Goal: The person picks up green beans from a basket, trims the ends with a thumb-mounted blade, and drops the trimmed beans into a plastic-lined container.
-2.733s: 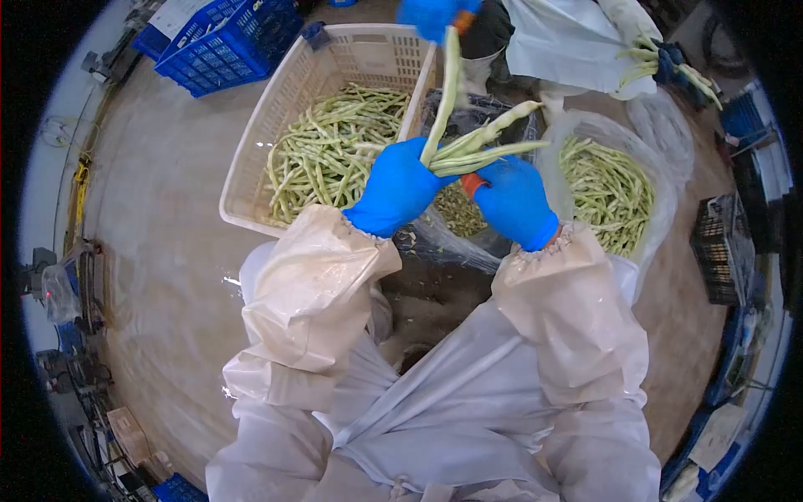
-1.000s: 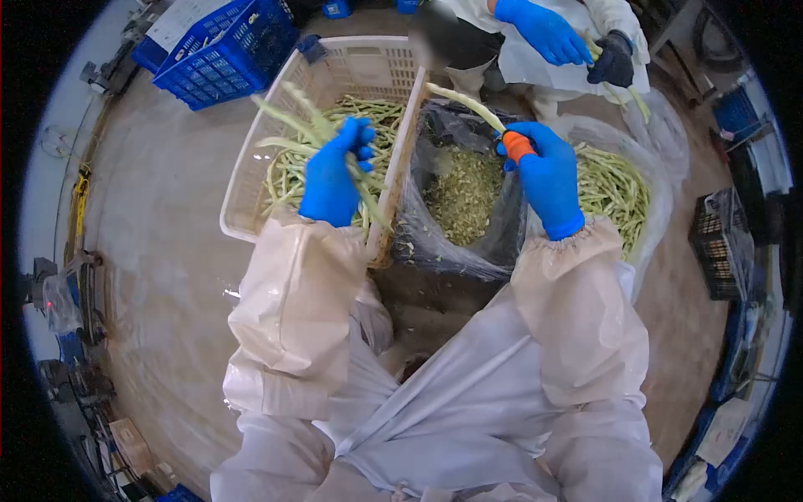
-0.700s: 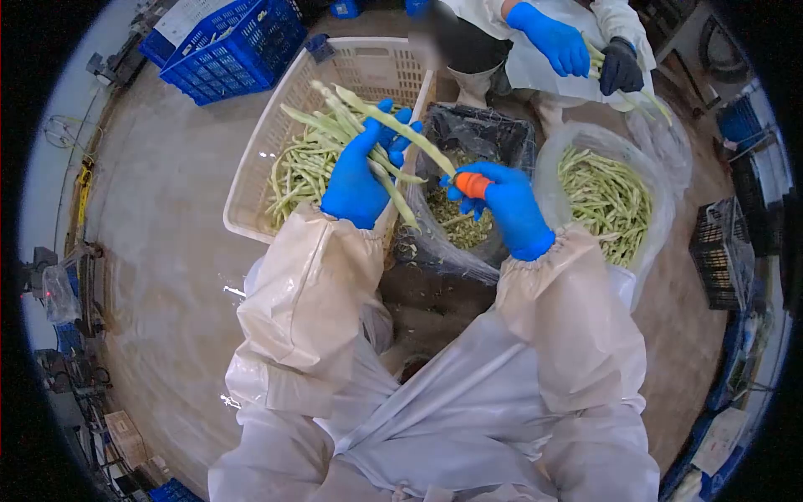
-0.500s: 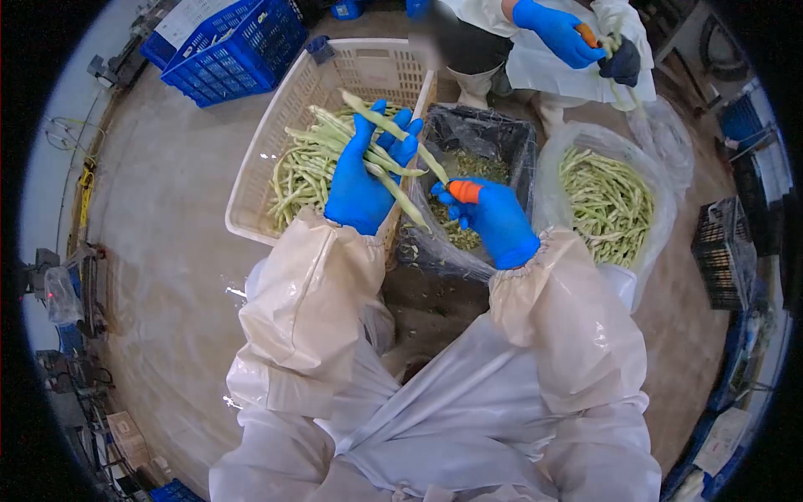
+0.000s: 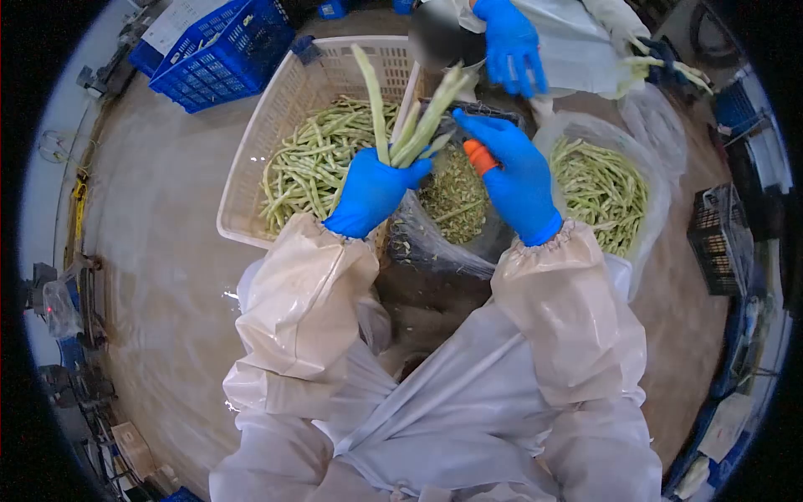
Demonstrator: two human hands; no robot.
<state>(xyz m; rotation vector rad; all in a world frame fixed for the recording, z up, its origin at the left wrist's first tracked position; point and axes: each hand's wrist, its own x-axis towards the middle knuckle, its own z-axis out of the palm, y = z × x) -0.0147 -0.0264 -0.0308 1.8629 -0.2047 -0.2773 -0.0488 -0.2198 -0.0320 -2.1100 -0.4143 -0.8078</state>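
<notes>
My left hand (image 5: 372,188), in a blue glove, is closed around several long green beans (image 5: 431,121) that stand upright out of the fist. To its right is my right hand (image 5: 519,171), also gloved, with an orange-handled tool (image 5: 480,157) held in its palm and the fingertips close to the bean tips. The tool's working end is hidden. Behind my left hand, a cream crate (image 5: 242,180) holds a heap of beans. A dark plastic-lined bin (image 5: 410,238) with green trimmings lies below and between my hands.
A clear plastic bag (image 5: 661,197) of beans sits to the right. Across from me, a co-worker's blue-gloved hand (image 5: 512,50) hangs open near other beans. Blue crates (image 5: 222,67) stand at the upper left, and a black crate (image 5: 719,243) at the right.
The beans in my left hand have swung from slanting to upright. My right hand has moved up and right, its tool away from the bean. The co-worker's gloved hand has moved left and opened.
</notes>
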